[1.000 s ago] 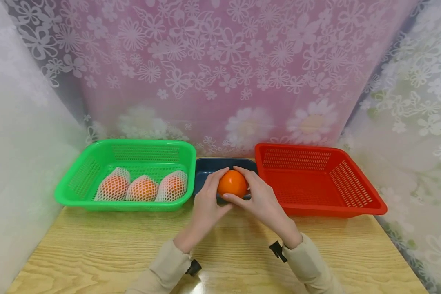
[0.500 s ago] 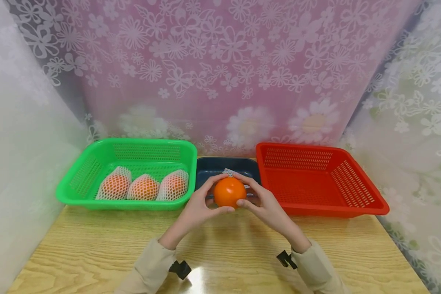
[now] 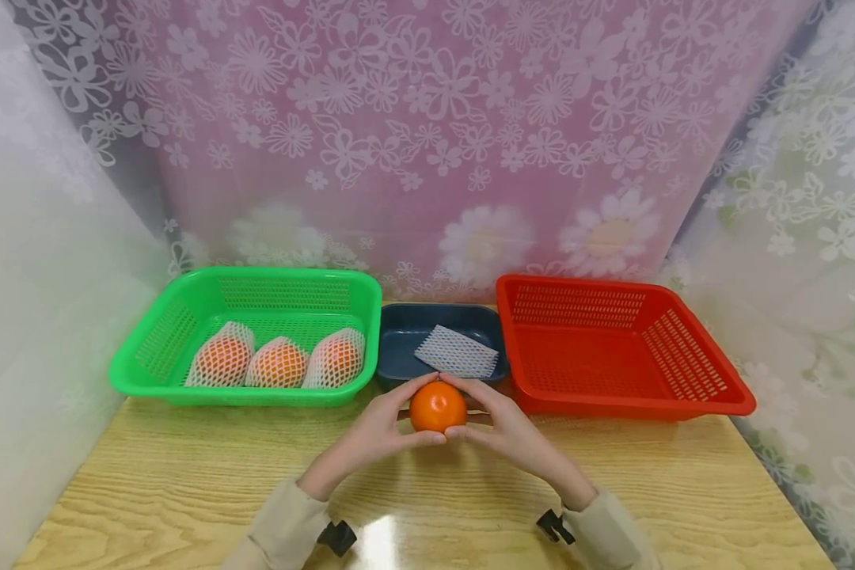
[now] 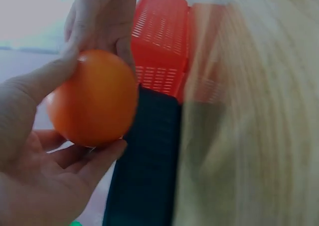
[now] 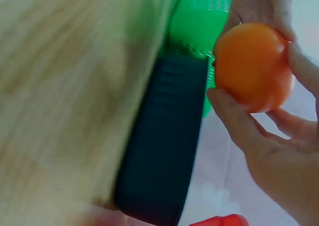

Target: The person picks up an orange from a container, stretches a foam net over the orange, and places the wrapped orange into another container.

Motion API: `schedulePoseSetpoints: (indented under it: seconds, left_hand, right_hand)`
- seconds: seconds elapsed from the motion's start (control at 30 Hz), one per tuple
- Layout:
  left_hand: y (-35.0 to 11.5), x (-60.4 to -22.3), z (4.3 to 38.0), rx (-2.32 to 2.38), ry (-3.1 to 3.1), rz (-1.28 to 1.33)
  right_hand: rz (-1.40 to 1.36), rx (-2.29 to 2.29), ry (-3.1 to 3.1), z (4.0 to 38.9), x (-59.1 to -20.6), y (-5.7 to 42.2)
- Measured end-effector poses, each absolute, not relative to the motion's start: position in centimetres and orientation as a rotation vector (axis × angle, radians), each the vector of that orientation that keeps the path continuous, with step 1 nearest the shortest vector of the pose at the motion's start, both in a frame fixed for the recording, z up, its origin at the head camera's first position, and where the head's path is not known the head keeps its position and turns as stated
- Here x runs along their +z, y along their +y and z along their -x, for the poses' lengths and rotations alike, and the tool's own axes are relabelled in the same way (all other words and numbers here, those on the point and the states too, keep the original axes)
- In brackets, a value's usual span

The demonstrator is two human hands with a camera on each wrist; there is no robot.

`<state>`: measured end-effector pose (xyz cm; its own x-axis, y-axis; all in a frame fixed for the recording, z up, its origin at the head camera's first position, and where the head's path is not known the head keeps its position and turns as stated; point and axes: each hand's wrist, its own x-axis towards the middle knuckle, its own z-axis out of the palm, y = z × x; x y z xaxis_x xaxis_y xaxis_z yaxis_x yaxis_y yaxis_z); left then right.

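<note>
Both hands hold one bare orange fruit [image 3: 438,407], smooth and round, above the table just in front of the dark blue tray [image 3: 397,348]. My left hand [image 3: 378,425] curls round its left side, and my right hand [image 3: 506,427] round its right side. In the head view the two hands' fingertips and thumbs nearly meet around the fruit. Both wrist views show the fruit [image 4: 94,99] between curled fingers. Inside the blue tray lies a white foam net sleeve [image 3: 458,352], flattened and slanted.
A green basket [image 3: 242,397] at left holds several orange fruits [image 3: 276,366] in white foam nets. At right stands a red basket [image 3: 634,408], its visible floor bare. The wooden table [image 3: 185,475] runs toward me; a flowered curtain [image 3: 413,142] hangs behind.
Both hands have drawn the orange fruit back from over the blue tray toward me. The foam net, hidden one second ago, now shows in the tray.
</note>
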<state>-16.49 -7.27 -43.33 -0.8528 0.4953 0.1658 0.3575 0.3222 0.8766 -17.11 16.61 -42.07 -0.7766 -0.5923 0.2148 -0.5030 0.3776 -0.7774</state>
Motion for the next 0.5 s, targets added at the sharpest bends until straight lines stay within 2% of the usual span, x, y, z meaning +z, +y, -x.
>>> schedulePoseSetpoints:
  seconds: [0.23,0.5]
  left_hand:
    - [-7.5,-44.9,16.3,1.356,2.587,-0.821]
    - [-7.6,-45.7,16.1,1.228,2.610,-0.807]
  right_hand:
    - [0.893,-1.228,2.505,16.8,-43.4,16.3]
    - [0.916,-1.066,2.466,16.8,-43.4,16.1]
